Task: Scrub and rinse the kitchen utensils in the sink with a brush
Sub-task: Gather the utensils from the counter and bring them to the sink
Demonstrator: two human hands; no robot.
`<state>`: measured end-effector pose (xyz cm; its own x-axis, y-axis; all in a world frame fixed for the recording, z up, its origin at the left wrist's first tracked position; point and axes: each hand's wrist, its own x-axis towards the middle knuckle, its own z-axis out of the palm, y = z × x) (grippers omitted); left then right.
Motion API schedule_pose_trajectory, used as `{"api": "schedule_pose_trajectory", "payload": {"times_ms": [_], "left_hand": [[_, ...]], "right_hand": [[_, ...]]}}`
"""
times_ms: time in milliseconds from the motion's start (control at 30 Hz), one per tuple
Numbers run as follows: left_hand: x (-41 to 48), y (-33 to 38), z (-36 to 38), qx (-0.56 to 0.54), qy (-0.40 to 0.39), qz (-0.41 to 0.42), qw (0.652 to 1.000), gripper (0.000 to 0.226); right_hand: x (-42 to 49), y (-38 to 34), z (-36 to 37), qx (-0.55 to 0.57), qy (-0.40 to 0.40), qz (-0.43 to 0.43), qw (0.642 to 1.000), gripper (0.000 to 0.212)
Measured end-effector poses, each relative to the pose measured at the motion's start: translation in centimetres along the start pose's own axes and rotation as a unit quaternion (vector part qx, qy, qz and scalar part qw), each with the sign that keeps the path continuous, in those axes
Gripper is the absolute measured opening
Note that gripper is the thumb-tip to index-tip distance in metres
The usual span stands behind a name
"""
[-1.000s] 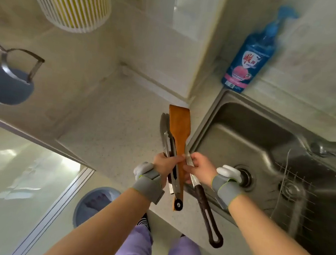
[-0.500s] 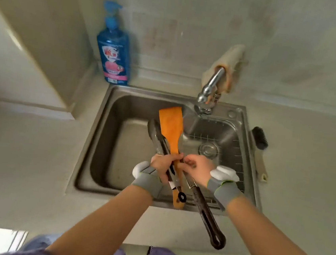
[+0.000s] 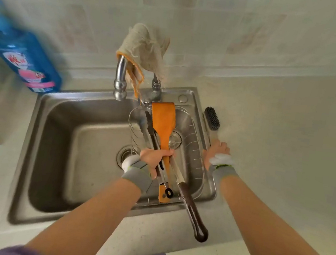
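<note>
left hand clamps the wooden spatula, tongs and dark-handled utensil in one bundle over the sink; right hand out on the counter, fingers curled over the brush handle just beside the rim

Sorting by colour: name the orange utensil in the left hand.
The flat-bladed spatula; the tongs beside it are grey metal, the third utensil has a dark brown handle.
</note>
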<state>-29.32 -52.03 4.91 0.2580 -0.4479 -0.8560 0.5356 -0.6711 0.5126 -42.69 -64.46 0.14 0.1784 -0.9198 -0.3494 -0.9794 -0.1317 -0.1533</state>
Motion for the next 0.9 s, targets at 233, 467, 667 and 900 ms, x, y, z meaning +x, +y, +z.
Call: {"api": "schedule_pose_trajectory", "payload": {"times_ms": [233,467,667,900], "left_hand": [[0.5,0.2,0.9,0.019,-0.001,-0.027,0.999,0.020],[0.6,0.4,-0.4,0.035,0.008,-0.029,0.999,0.028],[-0.2,0.7,-2.5,-0.001,0.026,-0.011,1.000,0.031],[-0.2,-0.2,-9.0,-0.057,0.062,-0.062,0.995,0.050]], "right_hand": [[1.1,0.6,-0.3,0.012,0.051,0.043,0.998,0.025],[1.3,-0.6,0.4,0.105,-0.044,0.028,0.993,0.047],[-1.6,-4.8,-0.9,0.110,-0.032,-0.158,0.981,0.036],[-1.7,-10.1,-3.5,0.037,0.001,-0.276,0.960,0.035]]}}
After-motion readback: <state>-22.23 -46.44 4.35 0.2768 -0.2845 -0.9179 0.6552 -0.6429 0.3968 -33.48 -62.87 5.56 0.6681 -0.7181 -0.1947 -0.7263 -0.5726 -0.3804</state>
